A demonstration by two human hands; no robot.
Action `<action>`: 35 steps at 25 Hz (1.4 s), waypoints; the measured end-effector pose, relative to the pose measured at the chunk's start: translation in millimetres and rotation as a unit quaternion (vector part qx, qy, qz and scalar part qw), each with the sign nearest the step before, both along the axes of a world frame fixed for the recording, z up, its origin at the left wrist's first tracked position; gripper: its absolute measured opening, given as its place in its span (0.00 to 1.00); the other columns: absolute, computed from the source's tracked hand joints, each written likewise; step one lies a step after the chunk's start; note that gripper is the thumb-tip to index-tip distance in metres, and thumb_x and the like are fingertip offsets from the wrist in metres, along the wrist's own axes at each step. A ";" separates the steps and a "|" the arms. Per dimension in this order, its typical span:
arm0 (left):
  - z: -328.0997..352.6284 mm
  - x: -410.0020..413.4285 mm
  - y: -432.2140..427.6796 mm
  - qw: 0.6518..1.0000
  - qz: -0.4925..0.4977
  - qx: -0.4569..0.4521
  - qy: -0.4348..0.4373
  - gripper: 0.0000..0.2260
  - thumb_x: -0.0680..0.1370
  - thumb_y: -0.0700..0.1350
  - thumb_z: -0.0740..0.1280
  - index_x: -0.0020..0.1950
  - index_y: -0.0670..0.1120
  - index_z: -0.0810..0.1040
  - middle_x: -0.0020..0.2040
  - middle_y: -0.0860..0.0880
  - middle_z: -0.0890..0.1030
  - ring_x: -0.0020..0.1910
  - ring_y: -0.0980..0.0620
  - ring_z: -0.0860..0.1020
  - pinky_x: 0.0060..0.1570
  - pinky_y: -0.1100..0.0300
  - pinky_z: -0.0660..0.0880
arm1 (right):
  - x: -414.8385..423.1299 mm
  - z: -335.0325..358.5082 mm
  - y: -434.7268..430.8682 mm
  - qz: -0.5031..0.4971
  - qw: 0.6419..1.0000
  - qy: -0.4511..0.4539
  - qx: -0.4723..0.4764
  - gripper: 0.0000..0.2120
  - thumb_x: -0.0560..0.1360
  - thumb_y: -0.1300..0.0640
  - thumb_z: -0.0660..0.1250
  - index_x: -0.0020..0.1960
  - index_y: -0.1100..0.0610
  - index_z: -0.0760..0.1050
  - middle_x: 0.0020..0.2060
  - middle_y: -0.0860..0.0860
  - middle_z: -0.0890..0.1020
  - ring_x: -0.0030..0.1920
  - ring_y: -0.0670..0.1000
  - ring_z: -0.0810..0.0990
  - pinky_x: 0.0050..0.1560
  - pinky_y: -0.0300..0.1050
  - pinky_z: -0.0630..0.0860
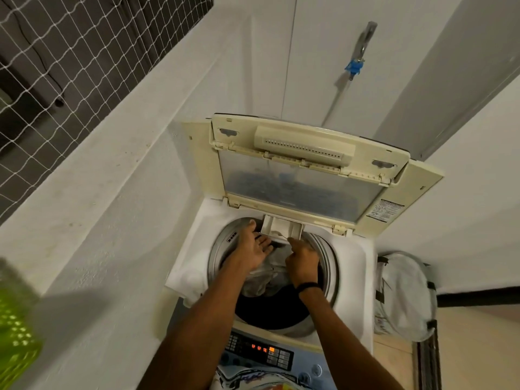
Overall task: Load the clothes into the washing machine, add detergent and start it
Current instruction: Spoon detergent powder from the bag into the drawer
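Observation:
The top-loading washing machine [351,263] stands with its cream lid [304,175] propped up. Pale and dark clothes [267,274] lie in the drum. At the back rim of the drum opening, the white detergent drawer [277,225] is pulled out. My left hand [253,246] reaches under the drawer's left side with its fingers spread and the thumb on the drum rim. My right hand [302,263] is closed in a fist just in front of the drawer, pinching a thin white piece, apparently a small scoop [284,235], whose tip points into the drawer.
The control panel [261,350] at the near edge shows orange lit digits. A white mesh laundry hamper [405,296] stands to the right of the machine, and a green perforated basket [14,319] at the far left. On the wall above there is a tap with a blue fitting [355,66].

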State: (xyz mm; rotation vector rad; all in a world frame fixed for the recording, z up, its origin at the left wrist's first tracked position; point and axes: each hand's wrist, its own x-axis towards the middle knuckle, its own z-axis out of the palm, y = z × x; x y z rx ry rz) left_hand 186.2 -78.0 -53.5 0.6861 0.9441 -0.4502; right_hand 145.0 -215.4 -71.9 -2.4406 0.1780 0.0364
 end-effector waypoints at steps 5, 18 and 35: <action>0.1 -1.5 0.0 1.000 0.003 -0.006 -0.005 0.31 0.81 0.57 0.60 0.77 0.39 0.59 0.73 0.38 0.68 0.71 0.41 0.69 0.71 0.45 0.65 | 2.0 -1.2 -0.6 -0.014 1.000 0.007 -0.018 0.23 0.69 0.77 0.61 0.59 0.62 0.80 0.51 0.60 0.84 0.50 0.59 0.83 0.49 0.38 0.73; 83.8 -18.5 47.8 0.961 0.082 0.233 -0.120 0.08 0.81 0.49 0.62 0.48 0.47 0.77 0.46 0.45 0.78 0.42 0.49 0.77 0.46 0.56 0.75 | 10.4 75.2 24.3 -0.220 0.801 0.117 0.545 0.08 0.73 0.72 0.66 0.48 0.66 0.82 0.44 0.61 0.85 0.49 0.60 0.85 0.44 0.44 0.83; 273.1 -211.6 186.7 0.701 0.342 0.554 -0.292 0.06 0.80 0.41 0.67 0.55 0.42 0.80 0.49 0.42 0.84 0.45 0.53 0.80 0.51 0.57 0.78 | -70.3 250.0 191.6 0.166 0.765 0.249 0.570 0.11 0.73 0.74 0.60 0.49 0.71 0.80 0.40 0.65 0.84 0.44 0.61 0.85 0.47 0.46 0.83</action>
